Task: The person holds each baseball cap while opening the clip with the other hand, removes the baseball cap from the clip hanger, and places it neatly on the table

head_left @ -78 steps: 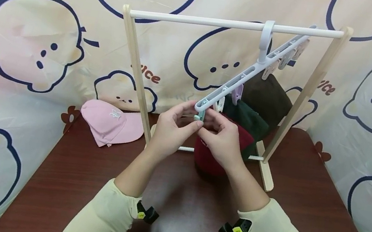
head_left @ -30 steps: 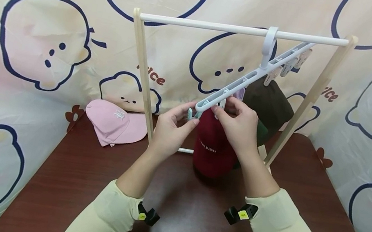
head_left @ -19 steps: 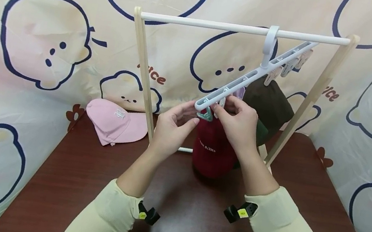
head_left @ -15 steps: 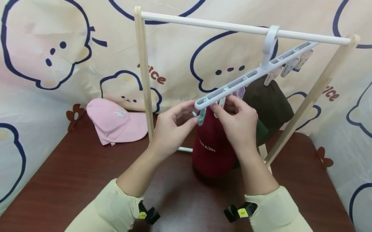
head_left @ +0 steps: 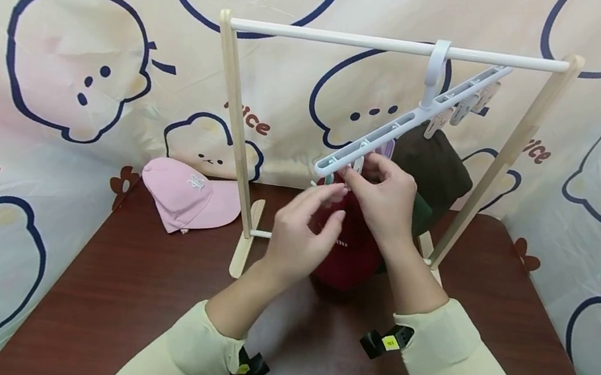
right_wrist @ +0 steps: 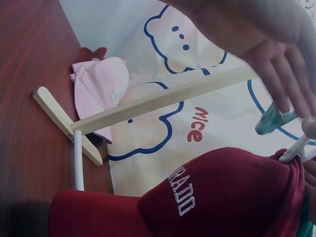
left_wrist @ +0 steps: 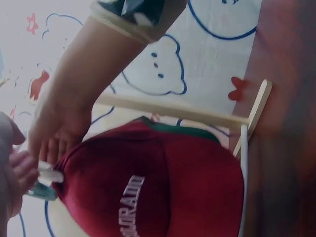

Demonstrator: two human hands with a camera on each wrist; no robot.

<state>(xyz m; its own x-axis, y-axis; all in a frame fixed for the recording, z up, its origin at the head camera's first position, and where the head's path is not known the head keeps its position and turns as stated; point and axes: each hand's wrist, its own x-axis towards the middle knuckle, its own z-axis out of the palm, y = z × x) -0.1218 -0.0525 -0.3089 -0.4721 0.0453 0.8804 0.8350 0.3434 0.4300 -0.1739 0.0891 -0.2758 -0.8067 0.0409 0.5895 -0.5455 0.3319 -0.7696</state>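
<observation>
A dark red cap [right_wrist: 222, 192] with white lettering hangs from the front part of a pale blue clip hanger [head_left: 395, 127]. At the cap's gathered top, my right hand [head_left: 385, 199] pinches the white clip [right_wrist: 295, 149] between thumb and fingers. My left hand [head_left: 300, 238] is in front of the cap with its fingers loosely extended, holding nothing. Right by its fingertips, a teal clip [right_wrist: 269, 121] dangles from the hanger's end; the left hand partly covers it in the head view. Behind the red cap hang a dark green cap [head_left: 421, 214] and a dark brown cap [head_left: 431, 167].
The hanger hooks over the white top bar [head_left: 327, 35] of a wooden-legged rack. More clips [head_left: 461, 111] line its far half. A pink cap [head_left: 184, 194] lies on the dark brown table [head_left: 137, 293], left of the rack. Patterned cloth [head_left: 62, 172] encloses the back and sides.
My right hand has shifted from the end clip to the white clip. The left hand has let go of the teal clip and moved right and down, in front of the red cap.
</observation>
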